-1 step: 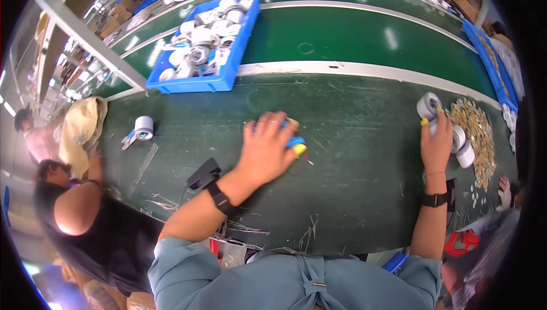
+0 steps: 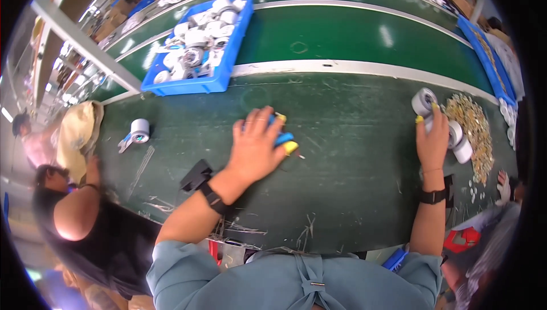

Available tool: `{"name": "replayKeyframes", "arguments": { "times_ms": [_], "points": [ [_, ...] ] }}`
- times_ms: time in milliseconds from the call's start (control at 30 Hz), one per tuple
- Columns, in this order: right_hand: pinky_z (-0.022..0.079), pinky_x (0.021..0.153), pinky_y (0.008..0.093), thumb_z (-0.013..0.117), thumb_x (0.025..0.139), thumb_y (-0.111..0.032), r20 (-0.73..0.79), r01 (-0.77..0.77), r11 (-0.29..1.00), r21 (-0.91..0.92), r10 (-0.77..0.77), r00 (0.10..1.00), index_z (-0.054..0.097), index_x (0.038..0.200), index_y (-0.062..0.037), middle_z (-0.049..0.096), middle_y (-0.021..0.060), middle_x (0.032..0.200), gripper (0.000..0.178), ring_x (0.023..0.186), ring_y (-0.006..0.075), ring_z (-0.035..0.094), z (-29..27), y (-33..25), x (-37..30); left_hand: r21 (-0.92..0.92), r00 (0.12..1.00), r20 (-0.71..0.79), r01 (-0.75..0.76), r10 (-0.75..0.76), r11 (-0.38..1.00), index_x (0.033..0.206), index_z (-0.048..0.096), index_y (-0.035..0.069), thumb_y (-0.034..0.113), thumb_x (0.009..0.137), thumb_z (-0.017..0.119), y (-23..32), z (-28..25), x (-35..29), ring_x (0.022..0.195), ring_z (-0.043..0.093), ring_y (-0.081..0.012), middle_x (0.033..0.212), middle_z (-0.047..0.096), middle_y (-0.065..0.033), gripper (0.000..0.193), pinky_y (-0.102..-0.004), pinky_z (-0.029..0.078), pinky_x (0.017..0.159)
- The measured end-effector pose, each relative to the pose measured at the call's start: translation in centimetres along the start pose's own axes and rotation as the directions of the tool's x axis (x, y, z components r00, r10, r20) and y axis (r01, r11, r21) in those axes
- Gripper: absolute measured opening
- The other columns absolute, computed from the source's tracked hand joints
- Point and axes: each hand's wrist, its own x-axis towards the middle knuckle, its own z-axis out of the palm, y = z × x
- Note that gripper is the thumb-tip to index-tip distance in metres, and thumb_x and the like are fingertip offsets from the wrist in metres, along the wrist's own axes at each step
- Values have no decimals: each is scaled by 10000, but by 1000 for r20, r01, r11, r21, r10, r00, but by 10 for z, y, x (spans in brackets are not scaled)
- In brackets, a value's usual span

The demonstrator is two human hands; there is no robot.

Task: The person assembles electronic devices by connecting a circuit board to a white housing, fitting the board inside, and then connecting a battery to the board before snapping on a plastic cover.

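My left hand [image 2: 253,148] is over the middle of the table, fingers curled down on a small blue object [image 2: 284,138]. A thin tip [image 2: 301,157] shows beside the thumb; my palm hides the rest. Yellow coverings sit on the thumb and a fingertip. At the right, my right hand [image 2: 433,145], also with yellow-covered fingertips, closes on a white cylindrical part [image 2: 428,124], mostly hidden under the fingers. Just beyond it lies a white cylinder with a dark open end [image 2: 423,103]. More white cylinders [image 2: 462,149] lie against the hand's right side.
Small brass-coloured pieces [image 2: 470,122] are heaped at the far right. A blue bin [image 2: 212,85] full of white parts stands back left. A white cylinder with a blue tab [image 2: 139,131] lies at left. One co-worker [image 2: 85,224] sits left; another's gloved hand [image 2: 503,187] is right.
The whole view has shifted slightly to the left. My left hand has slid a little farther from me with the blue object. My right hand stays at the white parts.
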Motion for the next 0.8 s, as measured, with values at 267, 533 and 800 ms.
{"name": "replayKeyframes", "arguments": {
  "times_ms": [267, 533, 800],
  "points": [
    [385, 1070, 450, 654, 751, -58, 319, 206, 866, 455, -375, 870, 566, 1230, -20, 543, 206, 1248, 488, 1223, 415, 489, -58, -63, -35, -132, 972, -228, 26, -56, 991, 1130, 626, 5, -38, 768, 582, -47, -45, -31, 999, 598, -357, 1143, 624, -169, 368, -428, 440, 903],
    [359, 1105, 516, 642, 678, -47, 243, 575, 537, 617, -825, 510, 660, 1074, -68, 623, 51, 1165, 398, 1235, 303, 519, -71, -115, -54, -84, 968, -209, -160, 140, 984, 1157, 625, 36, -17, 686, 687, 1, -48, -15, 1052, 552, -351, 1193, 581, -149, 478, -447, 421, 919],
    [551, 801, 374, 637, 792, -38, 321, 110, 686, 719, -468, 823, 648, 1011, -38, 663, 105, 1031, 219, 927, 243, 653, -105, -134, -99, -50, 956, -65, -291, 287, 955, 980, 672, 55, 29, 673, 685, 18, -38, 10, 1066, 562, -281, 1115, 613, -63, 308, -465, 370, 989]
  ]
}}
